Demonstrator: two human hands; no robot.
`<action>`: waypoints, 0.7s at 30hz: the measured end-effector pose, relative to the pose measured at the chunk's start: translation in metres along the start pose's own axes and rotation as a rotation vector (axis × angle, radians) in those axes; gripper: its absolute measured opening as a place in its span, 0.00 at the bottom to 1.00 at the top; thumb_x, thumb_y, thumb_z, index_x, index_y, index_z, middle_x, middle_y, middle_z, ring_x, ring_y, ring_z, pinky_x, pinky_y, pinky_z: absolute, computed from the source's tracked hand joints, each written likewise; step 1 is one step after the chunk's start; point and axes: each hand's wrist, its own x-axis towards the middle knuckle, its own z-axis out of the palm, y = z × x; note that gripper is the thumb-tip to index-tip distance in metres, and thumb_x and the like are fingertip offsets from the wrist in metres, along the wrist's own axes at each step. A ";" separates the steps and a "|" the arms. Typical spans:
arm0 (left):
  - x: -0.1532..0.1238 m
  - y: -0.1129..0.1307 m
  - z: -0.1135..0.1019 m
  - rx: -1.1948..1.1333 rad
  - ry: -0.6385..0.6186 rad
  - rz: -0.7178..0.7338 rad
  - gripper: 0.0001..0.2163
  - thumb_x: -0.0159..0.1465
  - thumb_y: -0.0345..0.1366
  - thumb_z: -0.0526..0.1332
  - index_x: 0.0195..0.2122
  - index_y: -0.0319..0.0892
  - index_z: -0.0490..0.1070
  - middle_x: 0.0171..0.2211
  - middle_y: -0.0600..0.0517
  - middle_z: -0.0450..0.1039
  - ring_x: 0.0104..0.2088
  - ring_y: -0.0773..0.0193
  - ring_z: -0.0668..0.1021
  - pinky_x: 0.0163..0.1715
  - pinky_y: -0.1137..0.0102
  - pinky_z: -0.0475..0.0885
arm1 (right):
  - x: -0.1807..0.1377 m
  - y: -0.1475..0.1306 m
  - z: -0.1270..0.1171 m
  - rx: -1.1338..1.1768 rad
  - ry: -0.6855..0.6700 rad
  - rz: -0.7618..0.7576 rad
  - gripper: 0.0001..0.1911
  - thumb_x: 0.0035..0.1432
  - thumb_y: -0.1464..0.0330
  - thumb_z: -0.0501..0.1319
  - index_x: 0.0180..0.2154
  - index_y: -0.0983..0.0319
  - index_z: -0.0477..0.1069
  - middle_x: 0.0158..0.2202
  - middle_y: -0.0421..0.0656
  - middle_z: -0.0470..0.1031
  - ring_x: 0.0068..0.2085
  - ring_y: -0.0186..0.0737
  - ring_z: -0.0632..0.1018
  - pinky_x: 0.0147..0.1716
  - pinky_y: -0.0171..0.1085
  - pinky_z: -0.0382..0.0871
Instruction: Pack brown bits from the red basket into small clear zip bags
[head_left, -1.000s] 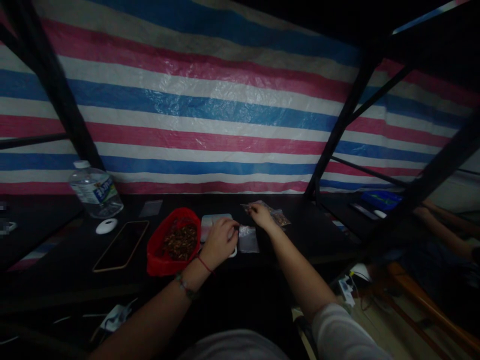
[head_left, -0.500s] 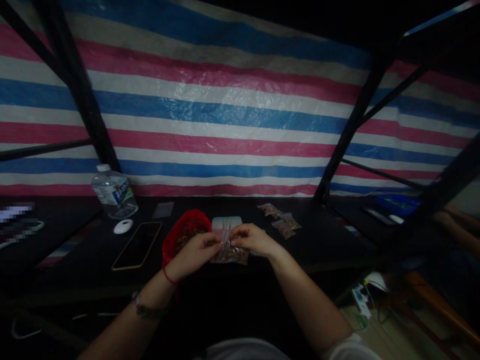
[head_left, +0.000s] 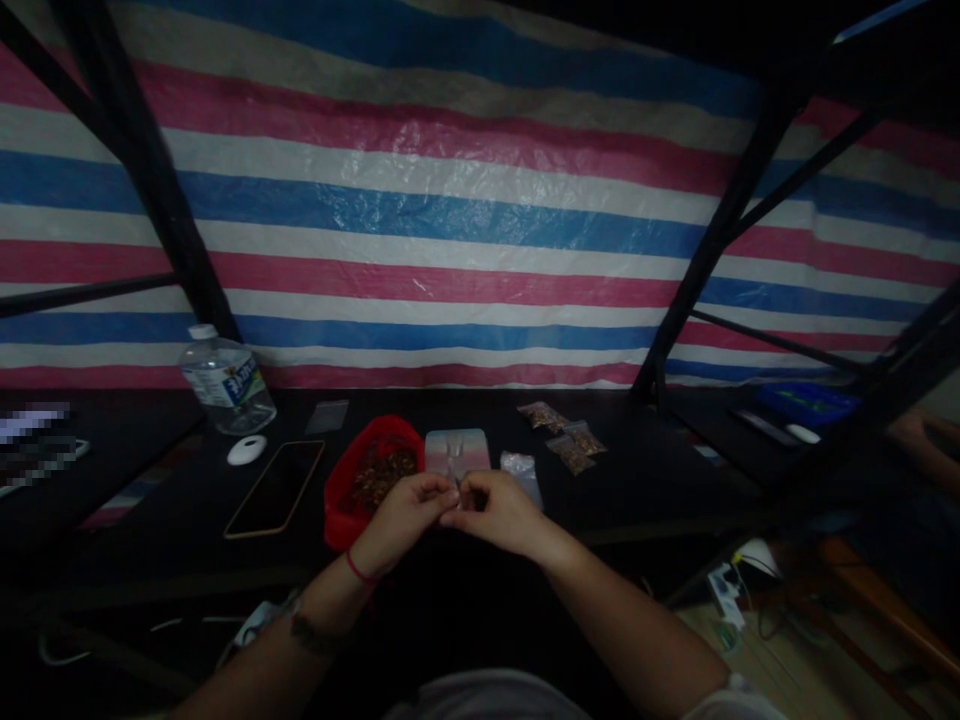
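My left hand (head_left: pixel 405 515) and my right hand (head_left: pixel 504 510) meet at the table's front edge, both with fingers closed in a pinch. Between their fingertips is a small clear plastic bag (head_left: pixel 454 482), mostly hidden by the fingers. Just behind them lies a flat, silvery rectangular plate (head_left: pixel 457 442), perhaps a small scale. A red bag (head_left: pixel 341 490), rolled open and holding brown dried bits (head_left: pixel 382 475), stands beside my left hand. Close to my right hand are clear empty-looking plastic bags (head_left: pixel 519 466). Farther right lie several small filled bags (head_left: pixel 571 452) of brown bits.
On the left are a phone (head_left: pixel 276 490), a white mouse-like object (head_left: pixel 247 450), a large clear bottle (head_left: pixel 229 385) and a flat clear bag (head_left: pixel 328 416). Black metal posts (head_left: pixel 694 240) frame a striped sheet (head_left: pixel 450 230). Another person's arm (head_left: pixel 926 435) shows at far right.
Both hands have drawn closer together and slightly toward me with the bag, uncovering more of the silvery plate, the red bag's contents and the clear bags on the right.
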 end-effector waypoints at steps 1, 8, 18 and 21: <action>-0.001 0.000 0.001 0.045 0.005 0.019 0.11 0.52 0.43 0.63 0.24 0.38 0.71 0.23 0.54 0.70 0.25 0.69 0.70 0.27 0.74 0.64 | -0.002 -0.003 0.001 -0.039 0.000 0.005 0.17 0.45 0.58 0.68 0.21 0.63 0.67 0.20 0.35 0.65 0.23 0.29 0.64 0.23 0.30 0.53; -0.007 0.000 0.002 0.008 -0.085 -0.004 0.13 0.54 0.45 0.62 0.25 0.38 0.70 0.22 0.54 0.71 0.24 0.69 0.71 0.26 0.74 0.65 | -0.004 0.002 -0.008 0.072 -0.169 -0.044 0.11 0.53 0.63 0.62 0.25 0.64 0.72 0.22 0.37 0.70 0.23 0.29 0.67 0.22 0.29 0.56; -0.004 -0.003 -0.003 -0.051 -0.180 0.033 0.15 0.55 0.47 0.63 0.26 0.38 0.69 0.23 0.52 0.72 0.25 0.68 0.72 0.28 0.73 0.67 | 0.001 0.002 -0.019 0.299 -0.320 -0.053 0.10 0.56 0.66 0.59 0.26 0.64 0.74 0.25 0.39 0.75 0.27 0.32 0.73 0.31 0.31 0.65; -0.005 -0.003 -0.002 -0.086 -0.218 0.021 0.13 0.56 0.45 0.62 0.26 0.38 0.69 0.24 0.51 0.73 0.25 0.68 0.73 0.28 0.73 0.67 | 0.001 0.003 -0.018 0.321 -0.374 -0.054 0.11 0.56 0.67 0.56 0.26 0.63 0.74 0.25 0.39 0.74 0.27 0.32 0.73 0.31 0.30 0.65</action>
